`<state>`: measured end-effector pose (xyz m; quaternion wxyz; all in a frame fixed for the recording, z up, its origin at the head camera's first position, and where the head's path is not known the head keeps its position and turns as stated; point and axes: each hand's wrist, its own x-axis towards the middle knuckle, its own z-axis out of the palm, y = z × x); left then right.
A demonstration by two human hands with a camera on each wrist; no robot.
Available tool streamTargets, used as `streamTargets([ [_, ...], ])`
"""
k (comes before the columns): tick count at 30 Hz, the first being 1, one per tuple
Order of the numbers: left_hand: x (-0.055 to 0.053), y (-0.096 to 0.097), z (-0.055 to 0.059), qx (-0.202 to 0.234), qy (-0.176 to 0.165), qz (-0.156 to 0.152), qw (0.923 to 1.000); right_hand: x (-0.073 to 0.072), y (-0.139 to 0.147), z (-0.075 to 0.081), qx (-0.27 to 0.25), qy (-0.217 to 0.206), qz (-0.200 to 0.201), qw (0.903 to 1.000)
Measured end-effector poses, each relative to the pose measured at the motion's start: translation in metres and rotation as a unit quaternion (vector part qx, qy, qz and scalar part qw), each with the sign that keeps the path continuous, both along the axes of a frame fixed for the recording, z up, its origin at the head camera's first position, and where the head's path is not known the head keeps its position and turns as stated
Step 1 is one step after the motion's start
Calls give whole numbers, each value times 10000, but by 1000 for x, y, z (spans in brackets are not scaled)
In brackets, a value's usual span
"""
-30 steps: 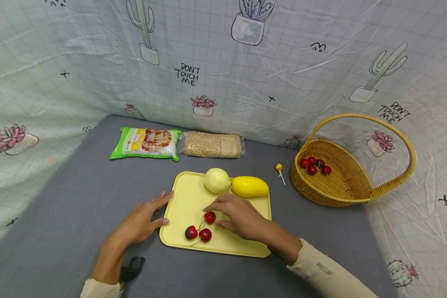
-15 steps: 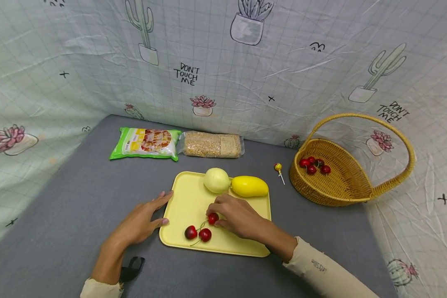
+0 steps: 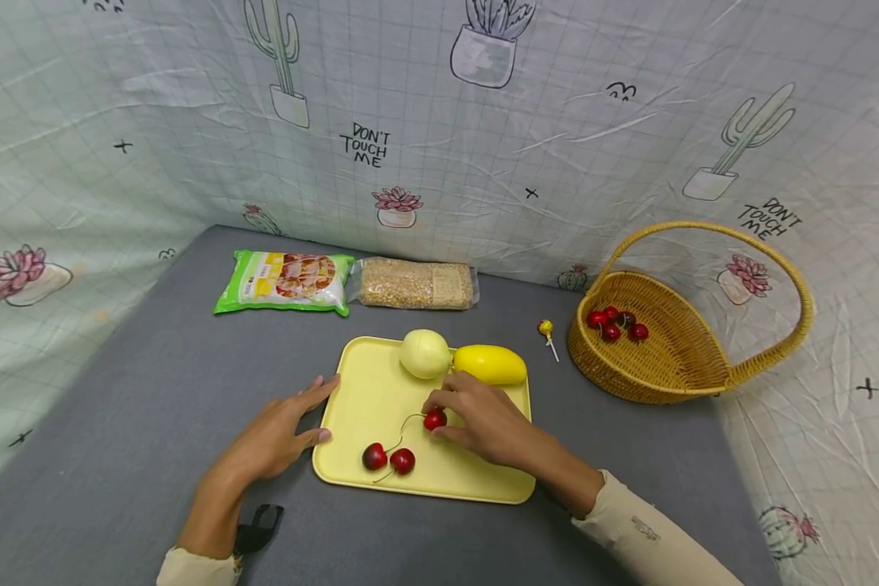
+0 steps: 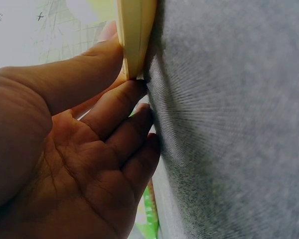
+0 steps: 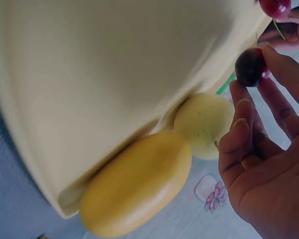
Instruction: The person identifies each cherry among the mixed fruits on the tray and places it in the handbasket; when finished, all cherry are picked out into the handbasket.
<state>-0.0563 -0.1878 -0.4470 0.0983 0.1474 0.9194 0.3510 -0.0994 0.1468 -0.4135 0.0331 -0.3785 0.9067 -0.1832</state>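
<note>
Cherry is pinched by right hand over yellow tray; dark side shown only in right-wrist view. Tray edge is touched by relaxed left hand. Pear and mango lie behind; basket, rightward, seen only from head.

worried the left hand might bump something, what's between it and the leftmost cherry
Nothing lies there: in the head view, the stretch from the left hand to the leftmost cherry is just bare yellow tray.

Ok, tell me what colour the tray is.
The tray is pale yellow; it shows best in the head view.
</note>
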Motion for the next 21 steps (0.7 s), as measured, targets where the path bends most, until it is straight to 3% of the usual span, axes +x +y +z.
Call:
streamTargets([
  [14,0,0,0,-36,-25,-20,10000,-2,18,10,-1097,135,-357,9932],
  [21,1,0,1,-40,-67,-23,10000,-6,27,16,-1353,276,-716,9878],
])
